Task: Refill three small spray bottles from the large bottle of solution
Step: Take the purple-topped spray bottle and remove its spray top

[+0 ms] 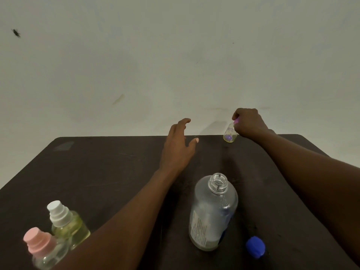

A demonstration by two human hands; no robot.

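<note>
Pinching top of small spray bottle [230, 135], right grip [248, 122] above it, left grip [178, 148] spread, empty.

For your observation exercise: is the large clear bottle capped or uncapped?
Uncapped. The large bottle shows a bare threaded neck; a blue cap lies beside it on the table.

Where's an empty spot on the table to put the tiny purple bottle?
The biggest bare patch is the far left of the table, beyond the white-capped bottle and left of the left hand. A smaller one lies between both arms, beyond the large bottle. Crowded: the near-left corner with the pink-capped bottle, and around the blue cap.
</note>
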